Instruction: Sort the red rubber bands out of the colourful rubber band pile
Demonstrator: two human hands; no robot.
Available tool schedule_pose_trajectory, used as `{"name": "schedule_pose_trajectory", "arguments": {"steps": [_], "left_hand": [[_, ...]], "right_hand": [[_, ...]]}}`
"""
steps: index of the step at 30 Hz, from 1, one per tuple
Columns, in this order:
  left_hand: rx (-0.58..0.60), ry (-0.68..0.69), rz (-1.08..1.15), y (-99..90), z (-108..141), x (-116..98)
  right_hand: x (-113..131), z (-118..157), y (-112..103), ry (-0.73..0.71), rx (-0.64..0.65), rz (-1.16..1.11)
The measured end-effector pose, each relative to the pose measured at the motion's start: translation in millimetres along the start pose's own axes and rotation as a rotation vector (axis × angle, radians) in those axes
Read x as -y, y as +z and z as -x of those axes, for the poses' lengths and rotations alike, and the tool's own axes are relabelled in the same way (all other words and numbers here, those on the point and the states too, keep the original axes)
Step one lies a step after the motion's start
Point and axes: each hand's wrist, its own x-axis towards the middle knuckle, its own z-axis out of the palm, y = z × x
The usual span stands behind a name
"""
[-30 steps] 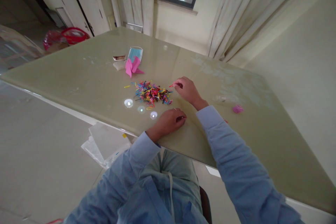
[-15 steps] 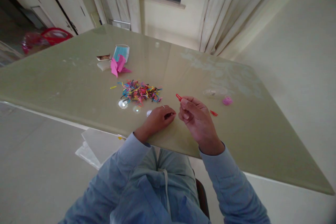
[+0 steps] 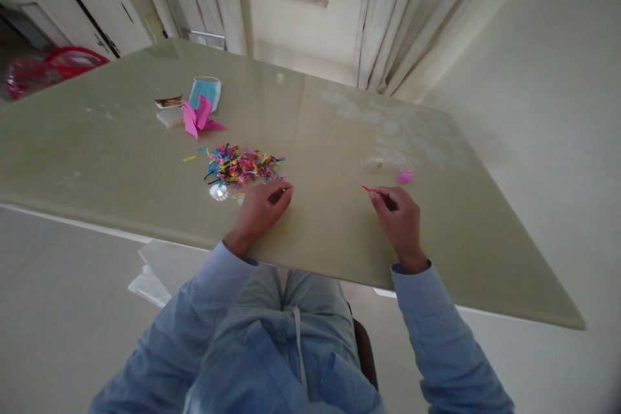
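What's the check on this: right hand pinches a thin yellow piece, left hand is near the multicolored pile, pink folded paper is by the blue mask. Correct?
One error: the thin piece pinched in the right hand is red, not yellow, per the head view. The left hand, multicolored pile, pink folded paper and blue mask are as you say.

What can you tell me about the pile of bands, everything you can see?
The pile is a loose, tangled heap of thin, rubbery-looking strands in red, pink, yellow, blue and black. It lies directly on the table, just beyond the left hand; whether they touch is unclear. One yellow band lies apart, to its left.
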Motion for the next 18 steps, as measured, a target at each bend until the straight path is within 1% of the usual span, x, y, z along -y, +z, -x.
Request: {"name": "schedule_pose_trajectory", "arguments": {"steps": [1, 3, 6, 10, 13, 18], "left_hand": [[-0.017, -0.013, -0.001, -1.6, -0.9, 1.6], [-0.039, -0.019, -0.001, -3.4, -3.0, 5.0], [-0.054, -0.013, -0.006, -3.9, -7.0, 8.6], [-0.056, -0.017, -0.074, -6.1, -13.6, 8.6], [-0.084, -0.046, -0.162, -12.6, -16.2, 8.7], [-0.259, -0.152, -0.228, -32.6, -8.8, 21.2]], "right_hand": [[-12.8, -0.8, -8.0, -0.029, 0.004, 0.09], [-32.4, -2.4, -21.4, -0.065, 0.012, 0.198], [-47.6, -3.6, -31.2, -0.1, 0.041, 0.25], [-53.5, -2.7, -29.7, -0.121, 0.117, 0.238], [-54.9, -0.8, -28.7, -0.11, 0.18, 0.211], [-55.3, 0.7, -31.5, -0.085, 0.186, 0.136]]}}
